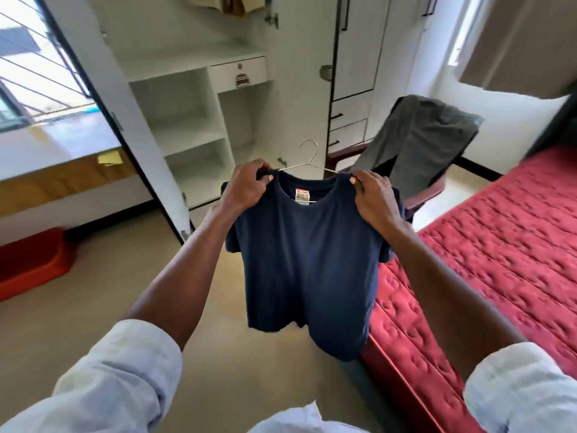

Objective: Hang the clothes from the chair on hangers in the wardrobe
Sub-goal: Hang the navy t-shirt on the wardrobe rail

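A navy blue T-shirt (307, 260) hangs in front of me on a thin metal hanger (309, 154), whose hook sticks up above the collar. My left hand (245, 185) pinches the shirt's left shoulder over the hanger wire. My right hand (373, 195) grips the right shoulder the same way. Behind the shirt, a dark wooden chair (427, 192) carries a grey garment (418, 135) draped over its back. The white wardrobe (187, 110) stands open ahead, with bare shelves and a small drawer; beige clothes (215, 1) hang at its top edge.
A bed with a red quilted cover (487, 245) runs along my right. A red plastic tub (34, 260) sits on the floor at the left under a counter. The open wardrobe door (131, 126) angles toward me. Closed wardrobe doors and drawers (352, 89) stand behind the chair.
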